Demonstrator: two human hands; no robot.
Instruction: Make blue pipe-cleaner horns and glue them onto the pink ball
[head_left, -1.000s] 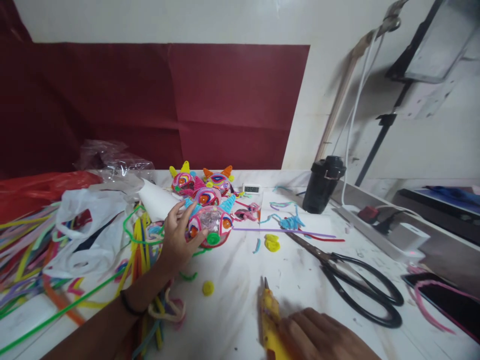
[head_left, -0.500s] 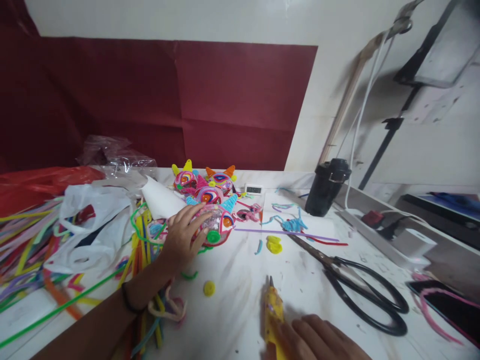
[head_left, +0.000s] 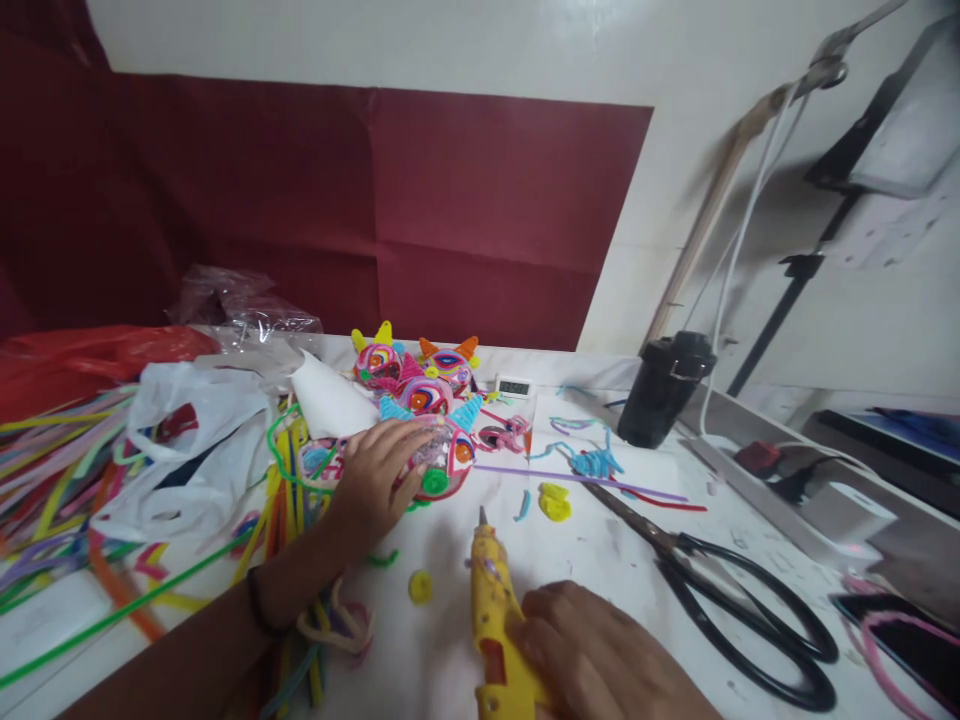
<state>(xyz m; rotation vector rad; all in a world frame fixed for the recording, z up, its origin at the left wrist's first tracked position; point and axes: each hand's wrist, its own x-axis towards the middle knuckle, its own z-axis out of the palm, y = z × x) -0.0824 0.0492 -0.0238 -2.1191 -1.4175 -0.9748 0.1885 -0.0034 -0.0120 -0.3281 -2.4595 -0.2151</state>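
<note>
My right hand grips a yellow hot glue gun, its metal nozzle pointing forward over the white table. My left hand is curled over a colourful pipe-cleaner mask with blue horns, an orange eye and a green button, pressing it to the table. The palm hides its left part. Between the hands lies a round yellow button. Yellow pieces and a short blue scrap lie beyond the glue gun.
Large black-handled scissors lie at right, near a power strip and a black tumbler. Pipe cleaners and a white plastic bag crowd the left. Similar masks and a small digital clock stand behind.
The glue gun in my right hand has moved up and to the left, closer to the mask. My left hand stays on the mask. The view has shifted slightly.
</note>
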